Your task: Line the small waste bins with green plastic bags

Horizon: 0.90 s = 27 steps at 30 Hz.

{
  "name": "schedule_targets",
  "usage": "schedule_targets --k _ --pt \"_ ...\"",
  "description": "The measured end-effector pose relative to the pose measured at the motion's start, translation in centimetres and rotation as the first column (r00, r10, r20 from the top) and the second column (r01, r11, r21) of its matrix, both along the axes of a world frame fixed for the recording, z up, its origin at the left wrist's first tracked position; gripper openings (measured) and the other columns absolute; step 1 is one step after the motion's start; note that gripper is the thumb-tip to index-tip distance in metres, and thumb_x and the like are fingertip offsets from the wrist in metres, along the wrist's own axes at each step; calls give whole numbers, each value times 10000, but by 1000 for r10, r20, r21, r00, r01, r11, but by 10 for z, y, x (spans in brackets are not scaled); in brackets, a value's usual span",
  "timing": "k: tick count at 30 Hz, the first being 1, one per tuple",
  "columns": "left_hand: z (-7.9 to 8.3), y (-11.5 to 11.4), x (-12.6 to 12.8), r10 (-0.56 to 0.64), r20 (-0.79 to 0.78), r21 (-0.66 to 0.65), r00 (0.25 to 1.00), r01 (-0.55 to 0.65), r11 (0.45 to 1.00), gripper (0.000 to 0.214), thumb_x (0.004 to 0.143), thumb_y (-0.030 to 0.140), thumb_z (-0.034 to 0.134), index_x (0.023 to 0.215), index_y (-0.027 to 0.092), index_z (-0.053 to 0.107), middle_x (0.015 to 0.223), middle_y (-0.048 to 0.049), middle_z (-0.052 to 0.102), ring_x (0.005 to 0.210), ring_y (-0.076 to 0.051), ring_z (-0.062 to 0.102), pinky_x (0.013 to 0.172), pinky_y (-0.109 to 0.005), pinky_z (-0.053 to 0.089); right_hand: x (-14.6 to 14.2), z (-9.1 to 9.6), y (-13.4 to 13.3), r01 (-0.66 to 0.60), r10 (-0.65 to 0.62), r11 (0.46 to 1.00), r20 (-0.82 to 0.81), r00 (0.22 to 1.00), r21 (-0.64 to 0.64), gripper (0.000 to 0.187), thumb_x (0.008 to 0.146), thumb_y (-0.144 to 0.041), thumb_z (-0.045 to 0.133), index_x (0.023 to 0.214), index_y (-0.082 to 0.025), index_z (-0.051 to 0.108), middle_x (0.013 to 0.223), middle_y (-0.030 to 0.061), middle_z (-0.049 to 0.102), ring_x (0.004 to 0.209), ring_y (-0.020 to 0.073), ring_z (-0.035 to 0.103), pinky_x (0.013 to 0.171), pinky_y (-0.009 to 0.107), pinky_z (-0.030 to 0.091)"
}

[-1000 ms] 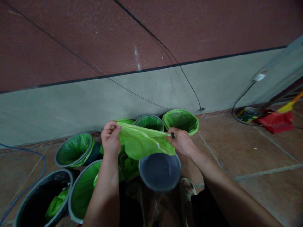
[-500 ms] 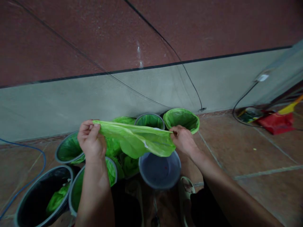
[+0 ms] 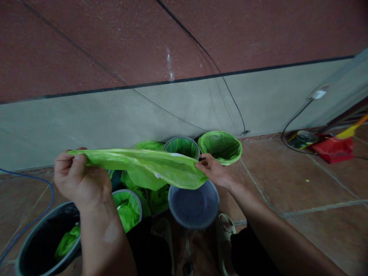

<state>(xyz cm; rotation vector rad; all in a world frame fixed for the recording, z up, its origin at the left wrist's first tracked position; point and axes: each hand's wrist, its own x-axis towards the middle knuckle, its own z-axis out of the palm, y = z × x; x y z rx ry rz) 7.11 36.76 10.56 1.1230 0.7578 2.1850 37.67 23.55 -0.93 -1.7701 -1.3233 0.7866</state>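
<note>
A light green plastic bin bag [image 3: 143, 165] is stretched sideways between my hands, its lower part hanging loose. My left hand [image 3: 76, 172] pinches one end of its edge, thumb toward me. At the other end my right hand [image 3: 214, 168] grips the edge with closed fingers. Directly below the bag's right part stands a grey-blue bucket [image 3: 194, 207] with nothing lining it. Behind my right hand is a bin lined in green [image 3: 220, 147], and beside that a grey-rimmed bin with a green liner [image 3: 181, 146].
At the lower left stands a large black bin [image 3: 31, 245] with a crumpled green bag inside. Another lined bin [image 3: 128, 211] sits nearer my legs. A blue cable [image 3: 34, 220] crosses the floor at left. A red dustpan [image 3: 335, 149] lies at right. The wall [image 3: 115, 111] runs behind.
My left hand has moved to the left, pulling the bag's edge wider. My right hand has shifted slightly left, still gripping.
</note>
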Motion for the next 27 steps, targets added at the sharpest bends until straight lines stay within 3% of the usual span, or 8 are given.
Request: schedule_targets --k 3,7,9,13,16,19,22,27 --pt "5 -1 -3 40 7 20 999 -40 999 321 473 185 638 609 186 346 640 53 457 687 -97 481 720 -246 396 -9 -9 -3 -150 132 983 -159 978 -105 639 791 -451 704 1322 -176 479 984 57 685 810 169 640 690 274 470" --pt "6 -1 -8 84 17 -15 996 -83 996 333 467 188 608 597 189 301 614 61 398 645 -85 449 728 -250 392 -25 -14 -8 -354 278 920 -356 892 -169 625 778 -411 726 1323 -195 511 930 28 684 786 155 632 664 257 475" --pt "5 1 -11 93 29 -36 995 -92 995 342 446 180 588 595 188 280 600 67 349 629 -77 432 715 -244 383 -35 -21 -11 -403 299 898 -428 853 -175 662 756 -363 738 1352 -215 492 1011 39 681 849 167 648 709 276 503" --pt "5 3 -18 93 65 -35 994 -91 995 329 420 156 569 581 179 283 597 65 339 634 -68 432 677 -218 365 -61 -39 -18 -397 326 891 -296 898 -223 758 713 -281 742 1412 -224 456 1211 102 649 1094 248 635 908 381 510" --pt "8 0 -18 75 66 -33 995 -72 997 353 426 165 568 589 183 256 589 70 312 617 -65 423 656 -213 376 -82 -43 -21 -373 341 901 -170 924 -223 715 722 -239 706 1401 -199 487 1270 127 634 1159 283 615 989 425 477" --pt "10 -4 -14 23 68 -20 997 -22 1000 371 442 171 592 595 186 255 585 74 317 598 -64 422 639 -223 400 -98 -38 -21 -364 340 909 -143 929 -201 643 734 -223 686 1359 -226 535 1332 115 597 1169 277 606 1022 434 460" --pt "9 -8 -11 -38 54 -25 998 39 999 353 486 164 634 603 187 302 603 68 416 592 -71 444 641 -255 425 -107 -35 -20 -367 352 918 -115 929 -152 564 741 -214 679 1298 -225 592 1310 111 599 1165 267 601 1034 421 454" --pt "2 -7 -18 -66 14 -43 998 67 997 338 557 182 702 617 193 370 643 61 485 616 -82 475 671 -286 446 -115 -38 -25 -449 443 890 -84 893 -81 269 766 -178 651 1029 -196 703 1197 102 648 1135 256 608 1021 402 456"
